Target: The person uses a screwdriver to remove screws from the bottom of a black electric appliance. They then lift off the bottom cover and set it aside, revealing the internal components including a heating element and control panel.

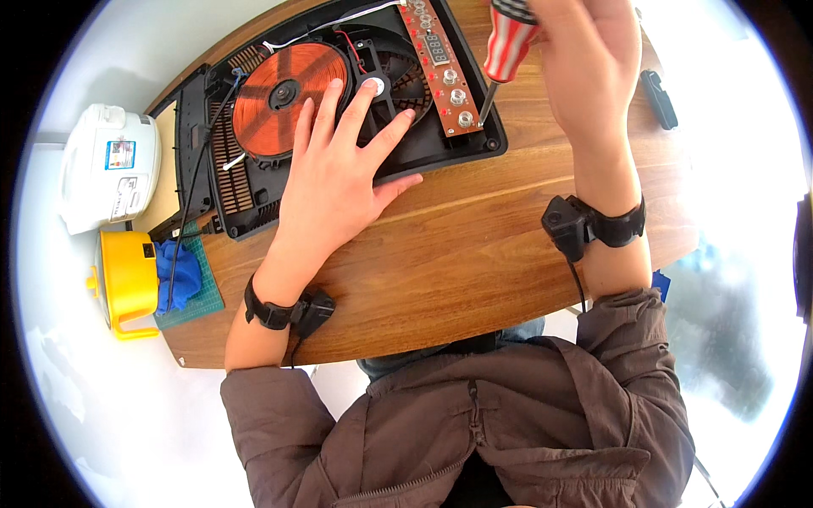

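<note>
An opened induction cooker, its black housing [457, 152] exposed, lies on the wooden table. Inside it sit a round copper coil [262, 89], a black cooling fan [398, 76] and, along the right side, a brown control board [451, 89] with a digit display. Over the coil and fan my left hand [339, 161] rests with its fingers spread, holding nothing. My right hand [593, 59] is closed round a screwdriver [511, 42] with a red and white striped handle. The screwdriver's tip points down at the near right corner of the control board; whether it sits in a screw is too small to tell.
At the far left stand a white rice cooker [110, 169] and a yellow pot [129, 279]. A blue cloth [179, 275] lies on a green cutting mat [212, 279]. A black power cord [196, 152] crosses the left side. A small black object [659, 100] lies at the right table edge.
</note>
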